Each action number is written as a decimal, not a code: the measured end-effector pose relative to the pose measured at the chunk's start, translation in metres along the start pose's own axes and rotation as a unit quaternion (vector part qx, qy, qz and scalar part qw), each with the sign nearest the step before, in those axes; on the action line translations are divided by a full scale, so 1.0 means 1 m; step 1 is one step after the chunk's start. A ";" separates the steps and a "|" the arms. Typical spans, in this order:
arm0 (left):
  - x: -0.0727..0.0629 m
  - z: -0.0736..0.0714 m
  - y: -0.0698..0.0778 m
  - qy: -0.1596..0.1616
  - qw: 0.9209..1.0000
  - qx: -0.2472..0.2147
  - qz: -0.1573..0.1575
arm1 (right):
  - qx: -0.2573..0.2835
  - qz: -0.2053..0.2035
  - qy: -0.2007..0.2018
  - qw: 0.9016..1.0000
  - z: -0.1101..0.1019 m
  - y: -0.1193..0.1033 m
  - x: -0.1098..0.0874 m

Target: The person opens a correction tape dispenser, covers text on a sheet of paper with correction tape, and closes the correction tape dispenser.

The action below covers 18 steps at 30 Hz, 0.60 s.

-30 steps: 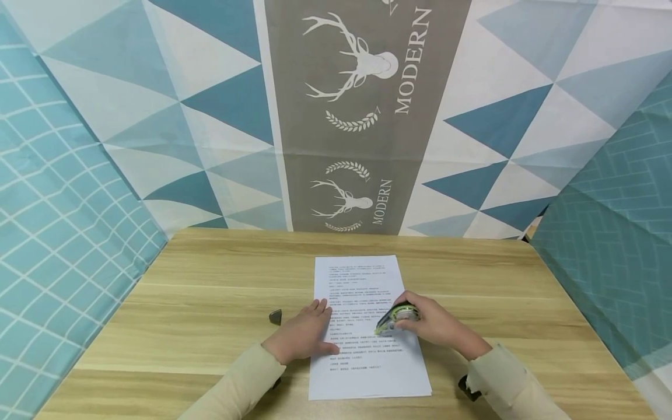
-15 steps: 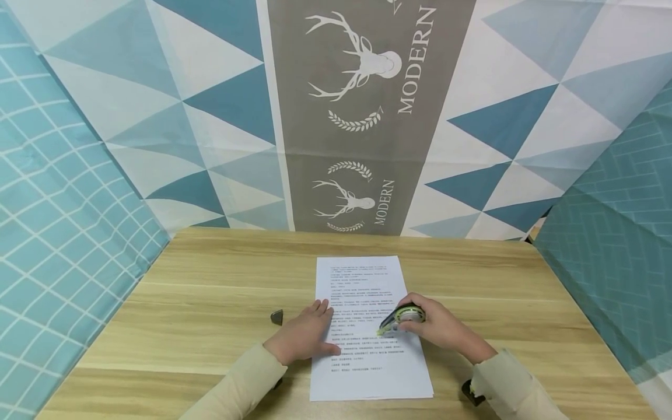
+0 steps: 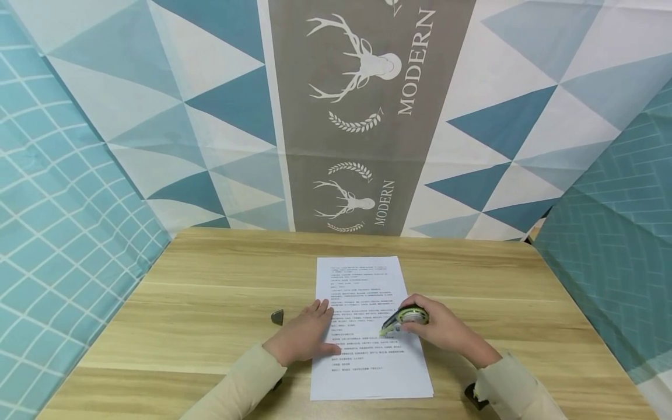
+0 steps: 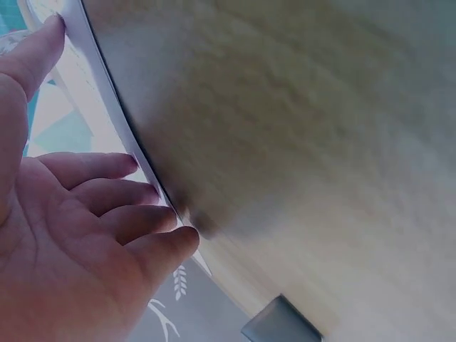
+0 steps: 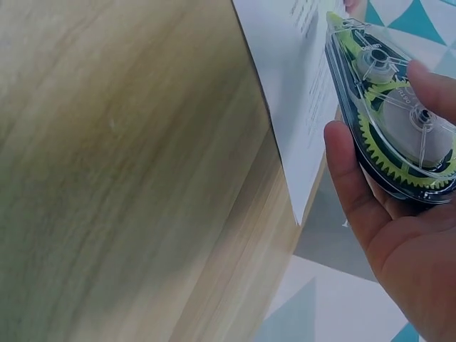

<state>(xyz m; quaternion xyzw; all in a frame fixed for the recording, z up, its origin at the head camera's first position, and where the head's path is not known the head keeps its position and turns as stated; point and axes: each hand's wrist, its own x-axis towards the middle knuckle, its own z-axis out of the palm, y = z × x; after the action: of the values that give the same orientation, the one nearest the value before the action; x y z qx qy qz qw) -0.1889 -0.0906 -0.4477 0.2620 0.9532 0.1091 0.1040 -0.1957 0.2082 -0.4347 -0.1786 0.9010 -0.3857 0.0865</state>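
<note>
A correction tape dispenser [image 5: 402, 117] with a clear case, green gears and a white spool is held between the thumb and fingers of my right hand [image 3: 438, 326]. In the head view its green tip points down-left, right at a line of print on the printed sheet [image 3: 362, 382]. My left hand [image 3: 304, 335] lies over the sheet's left edge, fingers extended and thumb apart. From the left wrist view, the fingertips [image 4: 187, 239] of that hand meet the paper's edge. More than one sheet shows at the lower right corner of the paper.
A small dark cap-like piece [image 3: 277, 317] lies on the wooden table [image 3: 210, 303], left of the left hand. Patterned cloth [image 3: 346, 116] with deer heads and triangles hangs behind the table, and blue-green cloth [image 3: 619, 233] stands at the right.
The right hand and the correction tape have shifted slightly to the right along the printed line. The left hand stays at the paper's left edge.
</note>
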 end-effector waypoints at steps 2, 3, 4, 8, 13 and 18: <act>0.000 0.001 -0.001 0.002 1.000 -0.003 0.001 | 0.003 -0.003 0.001 1.000 0.000 -0.001 -0.002; 0.000 0.001 -0.002 0.003 1.000 -0.005 0.003 | 0.004 -0.005 0.002 1.000 0.000 -0.002 -0.003; 0.000 0.002 -0.003 0.005 1.000 -0.006 0.004 | 0.004 -0.008 0.002 1.000 0.000 -0.003 -0.004; -0.004 0.003 -0.004 0.013 1.000 -0.004 0.018 | 0.005 -0.015 0.003 1.000 0.001 -0.006 -0.008; -0.011 0.006 0.000 0.023 0.998 0.003 0.052 | 0.013 -0.024 0.001 1.000 0.003 -0.009 -0.012; -0.022 0.008 0.008 0.017 0.997 0.009 0.074 | 0.028 -0.038 -0.001 0.999 0.006 -0.013 -0.018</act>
<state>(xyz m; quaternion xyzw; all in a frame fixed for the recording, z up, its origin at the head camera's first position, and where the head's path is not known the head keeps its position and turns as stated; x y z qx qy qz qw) -0.1651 -0.0943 -0.4503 0.3305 0.9339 0.1127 0.0770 -0.1737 0.2028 -0.4291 -0.2104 0.8823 -0.4139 0.0773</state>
